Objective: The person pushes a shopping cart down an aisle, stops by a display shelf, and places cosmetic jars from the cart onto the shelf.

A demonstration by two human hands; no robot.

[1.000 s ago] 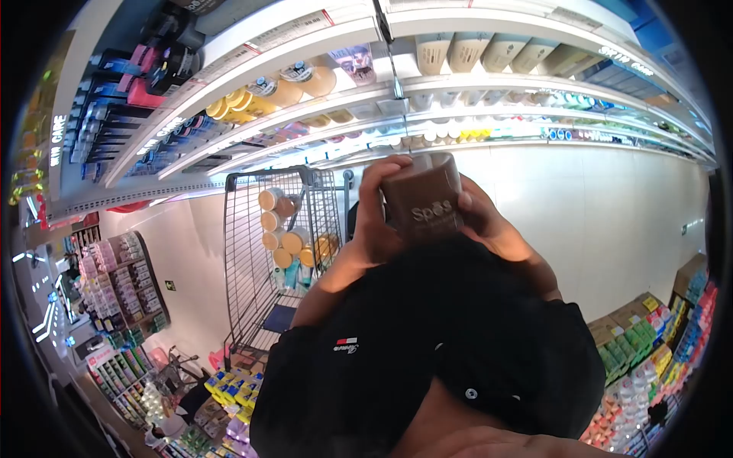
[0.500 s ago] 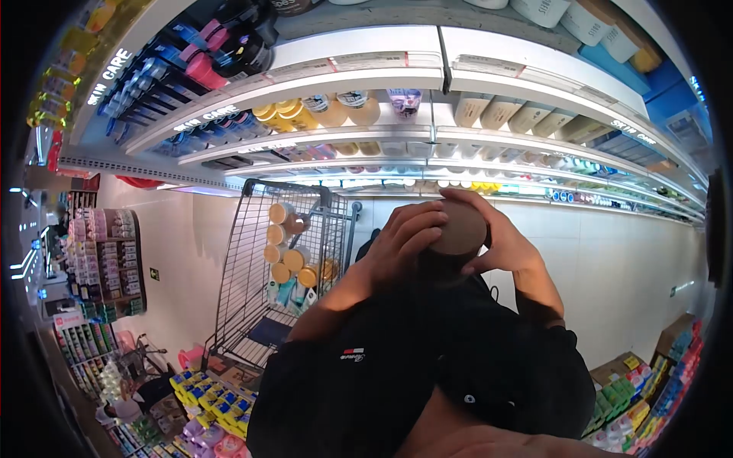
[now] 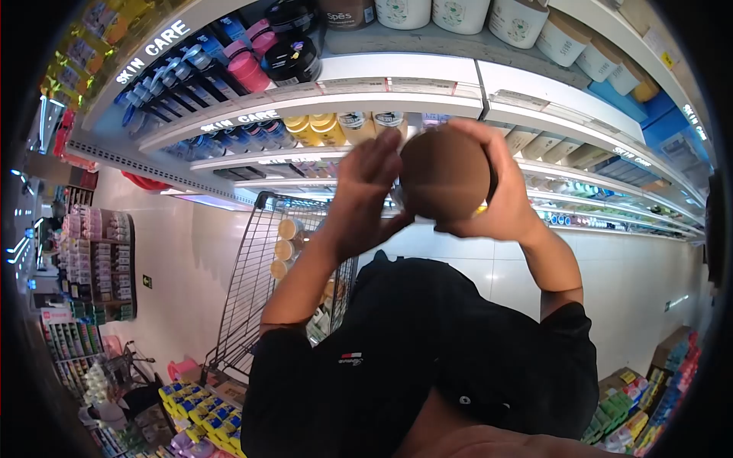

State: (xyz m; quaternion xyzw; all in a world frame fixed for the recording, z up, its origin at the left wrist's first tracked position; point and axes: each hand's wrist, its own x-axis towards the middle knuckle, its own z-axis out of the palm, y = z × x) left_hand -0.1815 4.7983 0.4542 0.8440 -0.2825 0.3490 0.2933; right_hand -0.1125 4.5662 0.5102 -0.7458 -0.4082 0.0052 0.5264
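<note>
My right hand [image 3: 500,183] grips a brown round-topped jar [image 3: 445,174] from its right side, with the thumb below and the fingers over the far edge. The jar is raised in front of the shelves, its brown round end facing me; its label is hidden. Just left of it, my left hand [image 3: 363,191] is open with fingers stretched up, slightly blurred. Whether its thumb touches the jar I cannot tell. On the shelf above stand a brown Spes jar [image 3: 345,14] and, to its left, a black-lidded jar [image 3: 293,61].
A wire shopping cart [image 3: 243,286] holding several yellow-lidded jars [image 3: 284,250] stands to the left. Lit shelves [image 3: 397,67] with bottles and tubs stretch across the front. Yellow packs [image 3: 202,408] are stacked at lower left, and a product display [image 3: 95,263] stands farther off.
Both hands and the jar have risen toward the shelves. My left hand has come off the jar's top and moved left, while my right hand keeps hold. The view has shifted toward the upper shelf.
</note>
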